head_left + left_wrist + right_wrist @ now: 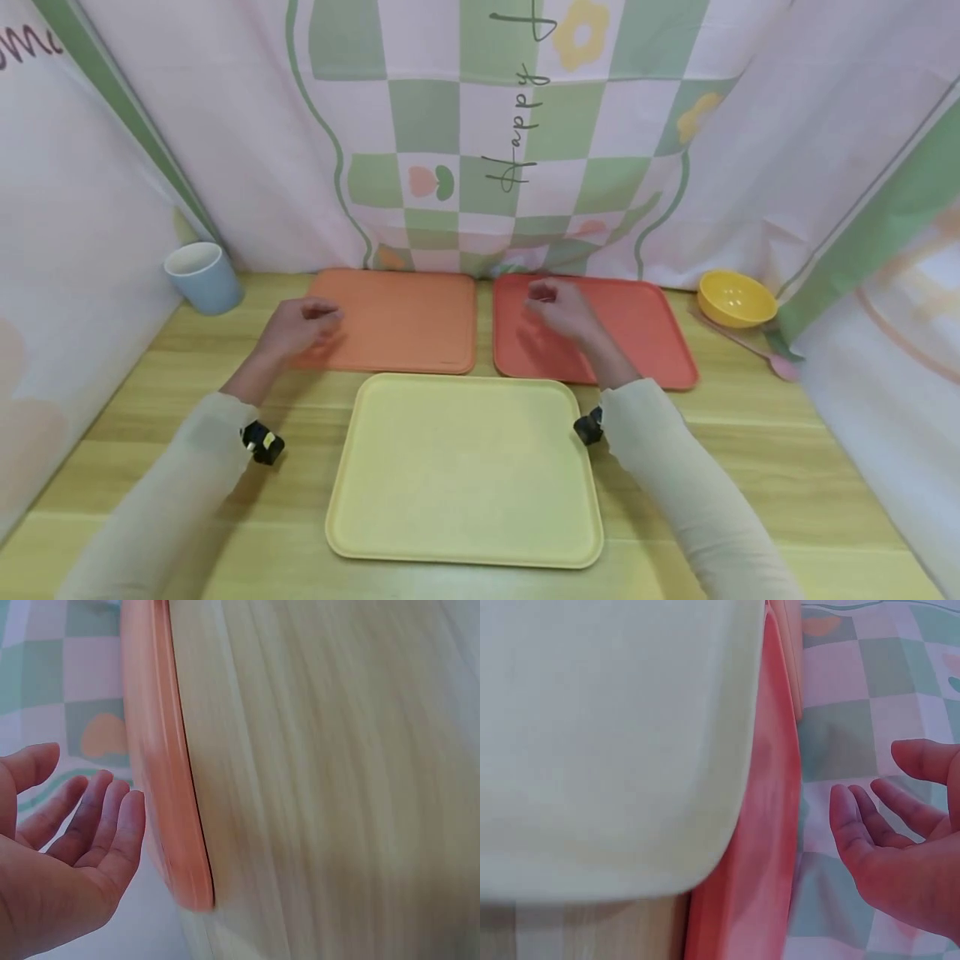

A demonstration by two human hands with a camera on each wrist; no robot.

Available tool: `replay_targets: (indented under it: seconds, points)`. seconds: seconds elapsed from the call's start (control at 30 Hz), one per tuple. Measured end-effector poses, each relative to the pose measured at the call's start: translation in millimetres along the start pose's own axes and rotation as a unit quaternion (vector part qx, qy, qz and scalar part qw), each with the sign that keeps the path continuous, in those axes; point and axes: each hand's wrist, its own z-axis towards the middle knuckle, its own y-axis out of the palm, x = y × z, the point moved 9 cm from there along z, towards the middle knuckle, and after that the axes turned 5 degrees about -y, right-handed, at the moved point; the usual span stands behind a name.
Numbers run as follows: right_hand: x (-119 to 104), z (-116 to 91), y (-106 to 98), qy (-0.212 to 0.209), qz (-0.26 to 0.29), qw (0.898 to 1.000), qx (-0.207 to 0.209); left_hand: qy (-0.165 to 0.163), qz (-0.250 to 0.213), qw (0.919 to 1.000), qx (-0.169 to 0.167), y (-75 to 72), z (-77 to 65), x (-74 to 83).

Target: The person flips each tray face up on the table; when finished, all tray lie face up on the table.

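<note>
Over the left end of the orange tray [405, 321] hovers my left hand [300, 327], its fingers loosely bent around nothing. The left wrist view shows that hand [82, 847] with thumb and fingers apart, beside the tray's rim [176, 787]. My right hand [561, 308] is above the red tray [630, 329], likewise holding nothing. In the right wrist view its fingers [851, 825] are relaxed and spread from the thumb. Nearer to me, between my forearms, a pale yellow tray [465, 471] lies flat on the wooden table.
A light blue cup [204, 279] stands at the back left. At the back right sits a yellow bowl [737, 300], with a pink spoon [780, 365] partly beneath or beside it. A checkered curtain [495, 117] hangs behind the trays, and white cloth closes both sides.
</note>
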Motion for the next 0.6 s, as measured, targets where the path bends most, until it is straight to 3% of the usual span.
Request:
replay_targets:
  seconds: [0.3, 0.6]
  points:
    - [0.8, 5.7, 7.3, 0.018, 0.053, 0.998, -0.011, -0.009, 0.016, 0.9998, 0.01, -18.1, -0.7, -13.7]
    - [-6.4, 13.4, 21.9, 0.016, 0.072, 0.997, -0.015, -0.015, 0.036, 0.9987, 0.033, -36.2, -2.6, -22.6]
